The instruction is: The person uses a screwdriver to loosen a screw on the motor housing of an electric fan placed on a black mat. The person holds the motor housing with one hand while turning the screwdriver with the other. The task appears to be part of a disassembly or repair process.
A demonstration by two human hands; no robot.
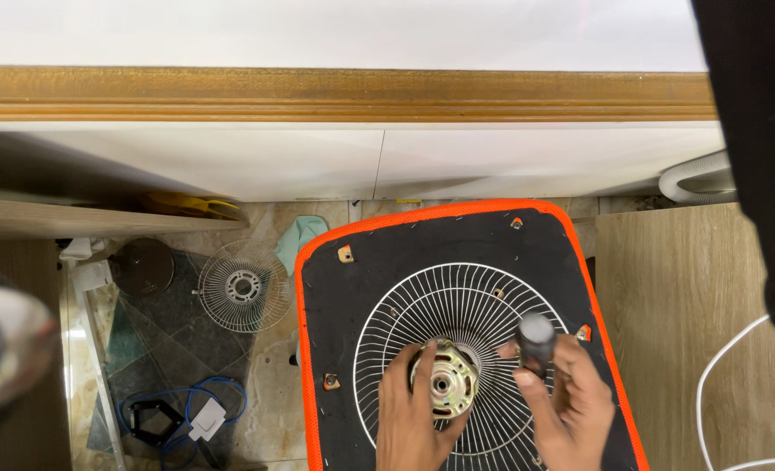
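Both hands come up from the lower edge of the view, palms turned inward toward each other. The left hand [409,414] cups the left side of a fan motor [445,378], its fingers curled around the metal housing. The right hand [570,406] is closed around a dark-handled tool [536,342], likely a screwdriver, whose rounded handle end points up at the camera; its long axis runs nearly straight down, so the tip is hidden.

The motor sits at the centre of a white wire fan guard [466,305], shaft hole facing up, axis vertical. The guard lies flat on a black board with an orange rim [317,288], which serves as the bench.

On the tiled floor to the left lie a second fan guard [243,286], a dark round base [141,266] and a blue cable [174,410].
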